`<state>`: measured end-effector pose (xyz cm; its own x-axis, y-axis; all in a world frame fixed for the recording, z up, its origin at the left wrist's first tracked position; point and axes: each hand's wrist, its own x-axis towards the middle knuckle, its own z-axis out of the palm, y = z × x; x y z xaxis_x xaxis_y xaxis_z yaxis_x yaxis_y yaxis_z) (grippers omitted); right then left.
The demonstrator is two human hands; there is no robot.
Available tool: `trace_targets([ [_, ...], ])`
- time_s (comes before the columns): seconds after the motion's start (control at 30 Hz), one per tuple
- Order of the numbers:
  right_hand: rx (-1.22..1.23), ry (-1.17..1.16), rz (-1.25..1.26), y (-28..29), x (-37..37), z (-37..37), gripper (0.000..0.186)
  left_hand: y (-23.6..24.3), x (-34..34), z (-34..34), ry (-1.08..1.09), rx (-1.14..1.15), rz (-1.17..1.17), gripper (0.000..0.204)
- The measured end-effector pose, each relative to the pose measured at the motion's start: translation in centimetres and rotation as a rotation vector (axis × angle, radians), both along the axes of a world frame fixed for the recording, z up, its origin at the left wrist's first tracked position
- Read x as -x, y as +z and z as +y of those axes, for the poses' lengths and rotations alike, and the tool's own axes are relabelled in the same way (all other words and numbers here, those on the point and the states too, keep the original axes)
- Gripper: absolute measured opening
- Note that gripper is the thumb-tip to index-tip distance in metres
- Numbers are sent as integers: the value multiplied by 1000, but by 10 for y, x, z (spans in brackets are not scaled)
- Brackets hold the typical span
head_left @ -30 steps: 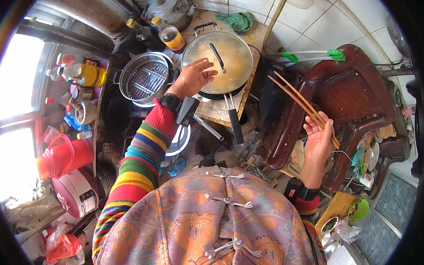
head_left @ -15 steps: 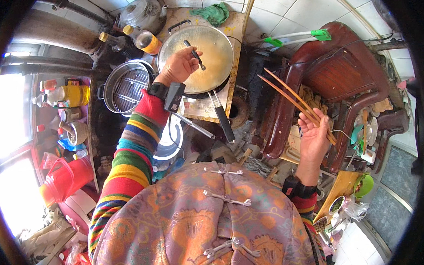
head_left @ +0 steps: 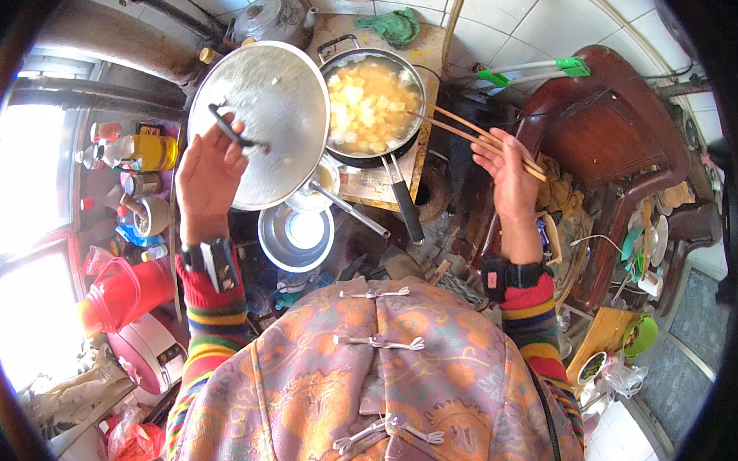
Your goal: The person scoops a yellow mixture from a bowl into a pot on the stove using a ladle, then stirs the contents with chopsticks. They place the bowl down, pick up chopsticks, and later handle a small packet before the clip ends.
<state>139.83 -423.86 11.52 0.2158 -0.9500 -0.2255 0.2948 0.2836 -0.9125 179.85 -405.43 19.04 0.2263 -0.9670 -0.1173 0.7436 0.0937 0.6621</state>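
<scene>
My left hand (head_left: 210, 175) grips the black handle of a large round pan lid (head_left: 279, 112), which it holds off to the left of the pan. Uncovered, the frying pan (head_left: 402, 198) stands on the stove, its long black handle pointing toward me. Pale yellow chunks of food (head_left: 373, 104) sit in cloudy liquid inside. A pair of long wooden chopsticks (head_left: 467, 132) is in my right hand (head_left: 509, 173), closed around their thick ends. The chopstick tips reach the pan's right rim; whether they touch the food I cannot tell.
A steel pot (head_left: 297, 257) stands below the lid. At the back are a kettle (head_left: 268, 21) and a green cloth (head_left: 390, 26). Right of the stove is a dark red wooden chair (head_left: 605, 125). An oil bottle (head_left: 143, 152) and red thermos (head_left: 135, 295) stand left.
My left hand has lifted the lid off the pan and carried it left, uncovering the food. My right hand has moved left, bringing the chopsticks to the pan's right rim.
</scene>
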Motion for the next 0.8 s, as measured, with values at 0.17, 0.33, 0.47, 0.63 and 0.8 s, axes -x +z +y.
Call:
trace_targets([
  [0.17,99,174,90,-19,-61,-13,38,2,-8,79,175,-77,-76,61],
  [0.33,157,317,155,-47,-115,-25,32,1,-5,139,323,-128,-93,66],
  [0.47,295,406,259,-65,-142,-31,29,-2,2,167,454,-188,-61,67],
  [0.63,357,345,353,-81,-154,-39,22,-7,7,177,475,-143,13,71],
  [0.8,379,292,420,-84,-148,-53,18,-6,13,177,483,-152,13,74],
])
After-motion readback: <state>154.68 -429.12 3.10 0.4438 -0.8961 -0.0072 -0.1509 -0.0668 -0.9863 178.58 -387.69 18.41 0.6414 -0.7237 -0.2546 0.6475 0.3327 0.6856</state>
